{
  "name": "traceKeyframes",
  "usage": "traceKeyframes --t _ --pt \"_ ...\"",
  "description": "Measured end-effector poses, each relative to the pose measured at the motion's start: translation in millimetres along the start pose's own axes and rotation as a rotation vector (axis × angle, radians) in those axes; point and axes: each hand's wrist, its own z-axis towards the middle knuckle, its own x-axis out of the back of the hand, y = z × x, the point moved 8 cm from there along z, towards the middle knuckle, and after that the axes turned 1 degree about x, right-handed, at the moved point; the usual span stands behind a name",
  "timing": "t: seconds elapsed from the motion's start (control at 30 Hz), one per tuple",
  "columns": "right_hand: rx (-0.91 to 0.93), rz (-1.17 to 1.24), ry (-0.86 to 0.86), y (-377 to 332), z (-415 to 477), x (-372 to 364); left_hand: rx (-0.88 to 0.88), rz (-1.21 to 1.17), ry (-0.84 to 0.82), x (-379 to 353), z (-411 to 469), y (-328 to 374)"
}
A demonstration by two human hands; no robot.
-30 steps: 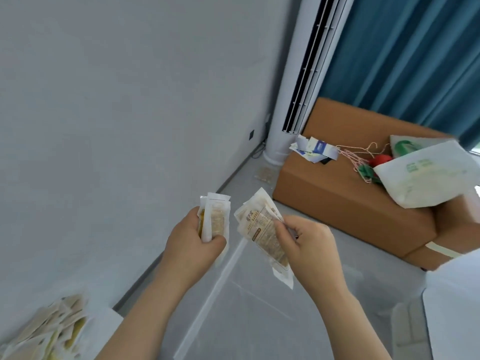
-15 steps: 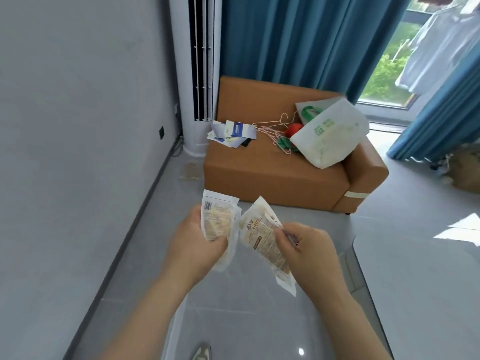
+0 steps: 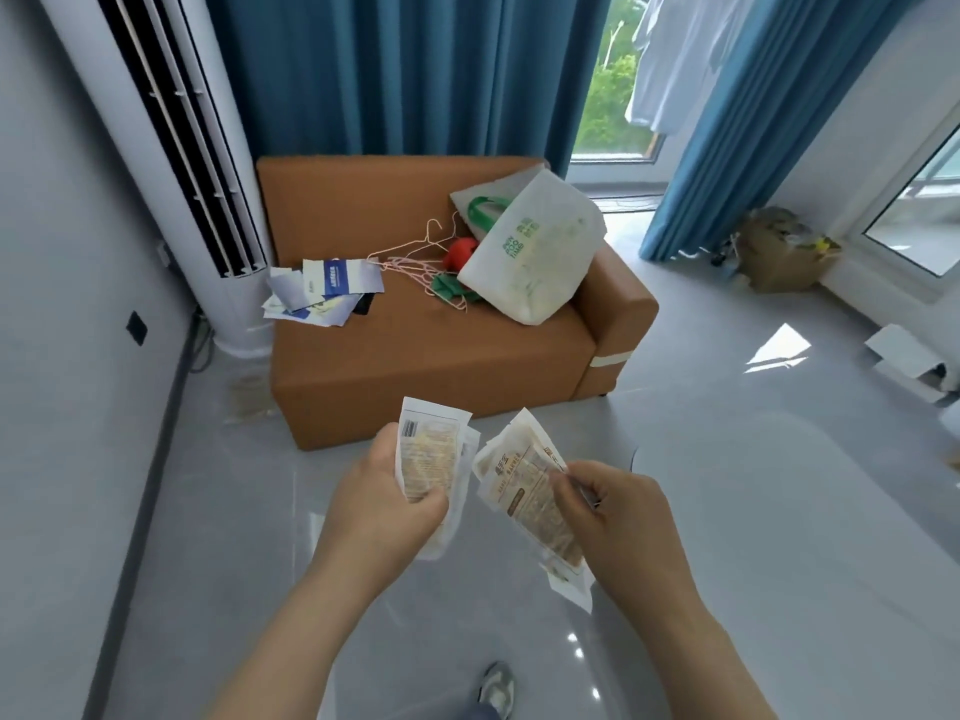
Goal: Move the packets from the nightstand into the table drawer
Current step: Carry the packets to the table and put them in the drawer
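Observation:
My left hand [image 3: 382, 504] grips a small stack of white packets [image 3: 428, 459] with beige printed contents, held upright at the lower middle of the view. Just to its right, my right hand [image 3: 615, 517] pinches another bundle of the same packets [image 3: 524, 491], tilted so their tops lean left. The two bundles are close together but apart. Neither the nightstand nor the table drawer is in view.
An orange sofa [image 3: 415, 366] stands ahead with papers [image 3: 327, 288], wire hangers [image 3: 415, 257] and a white bag [image 3: 535, 246] on it. A tall white air conditioner [image 3: 171, 163] stands at the left wall. Blue curtains [image 3: 405, 70] hang behind. A cardboard box [image 3: 779, 252] sits at right on the grey tiled floor.
The view has swung right, away from the wall and the packets on the nightstand, toward the sofa and window. Both hands keep holding their packets in the same pose.

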Motion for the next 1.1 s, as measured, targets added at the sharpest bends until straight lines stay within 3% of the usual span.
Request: traceKeyframes --t 0.63,1.1 --pt "-0.151 -0.013 0.106 155 268 36 -0.14 0.079 -0.182 -152 293 132" --pt "-0.396 0.025 0.249 232 437 50 -0.293 0.162 -0.511 -256 512 224"
